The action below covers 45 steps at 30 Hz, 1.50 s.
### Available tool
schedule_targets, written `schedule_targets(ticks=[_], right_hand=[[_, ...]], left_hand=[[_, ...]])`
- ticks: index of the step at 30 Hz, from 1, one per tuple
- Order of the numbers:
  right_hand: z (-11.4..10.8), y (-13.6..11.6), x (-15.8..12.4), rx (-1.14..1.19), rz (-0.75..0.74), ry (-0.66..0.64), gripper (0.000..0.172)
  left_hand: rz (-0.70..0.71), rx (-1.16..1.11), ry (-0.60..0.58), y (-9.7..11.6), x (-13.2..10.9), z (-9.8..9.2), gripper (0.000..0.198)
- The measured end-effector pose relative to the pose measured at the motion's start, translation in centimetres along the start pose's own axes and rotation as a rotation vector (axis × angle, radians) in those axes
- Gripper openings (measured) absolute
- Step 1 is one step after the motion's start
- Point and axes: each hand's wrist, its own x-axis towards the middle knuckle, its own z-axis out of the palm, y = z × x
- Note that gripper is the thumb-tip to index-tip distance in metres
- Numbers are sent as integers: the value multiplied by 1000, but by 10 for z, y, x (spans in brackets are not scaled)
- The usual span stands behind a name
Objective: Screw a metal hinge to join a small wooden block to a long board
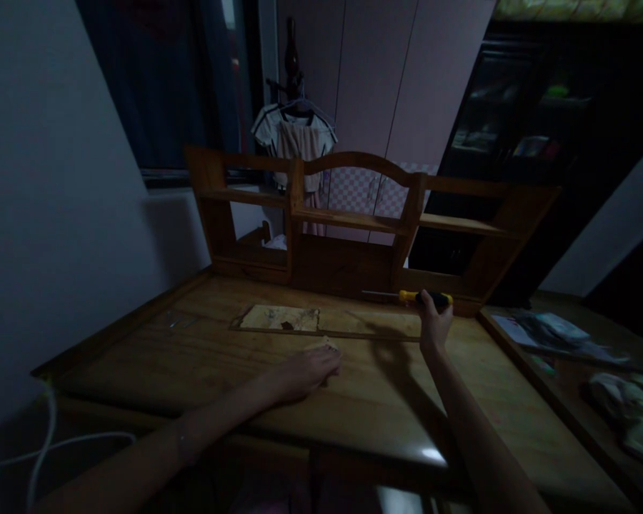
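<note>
A screwdriver [410,295] with a yellow and black handle is gripped in my right hand [436,327], raised above the desk. Its thin shaft points left, over a long pale strip [372,323] set along the desktop. At the strip's left part is a lighter patch [278,318] with dark, ragged stains. My left hand [313,368] rests on the wooden desktop just in front of the strip, fingers curled together. A small pale bit seems to show at its fingertips, too dim to name.
A wooden shelf unit [348,223] stands along the desk's back edge. Papers [554,335] and a bundle of cloth [629,407] lie on the right. A white cable [51,428] hangs at the left corner. Behind are hanging clothes [300,139] and pink cupboard doors [380,78].
</note>
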Motion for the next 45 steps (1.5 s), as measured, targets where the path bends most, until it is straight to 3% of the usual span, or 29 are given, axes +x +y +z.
schedule_targets(ticks=[5,9,14,19,22,24,27,31,34,38,41,45], right_hand=[[28,-17,-34,-106,-46,-207,50],[69,-38,-73,-189,-104,-411,41],[129,-44,-145,-190,-263,-870,30],[182,-21,-230,-187,-450,-1275,41],[211,-10,-272,-499,-644,-1472,63],[230,-6,-296,-583,-706,-1526,66],[254,0,-324,-633,-816,-1533,52],[265,7,-347,-645,-919,-1481,47],[261,6,-355,-659,-868,-1472,61],[253,-7,-342,-609,-777,-1434,58],[245,-10,-292,-614,-570,-1433,63],[217,10,-186,-809,-407,-1359,73]], left_hand=[[-300,-71,74,-15,-74,-29,34],[-486,-59,106,-34,-109,-51,33],[-662,-67,245,-71,-155,-71,36],[-852,40,498,-113,-220,-89,39],[-977,206,611,-138,-250,-99,39],[-1023,285,626,-153,-260,-102,39],[-1063,318,561,-171,-265,-100,41],[-1043,304,537,-183,-265,-93,41],[-1025,362,672,-185,-264,-91,48],[-976,381,804,-181,-260,-99,55],[-942,362,841,-166,-252,-109,56],[-828,310,864,-123,-230,-105,48]])
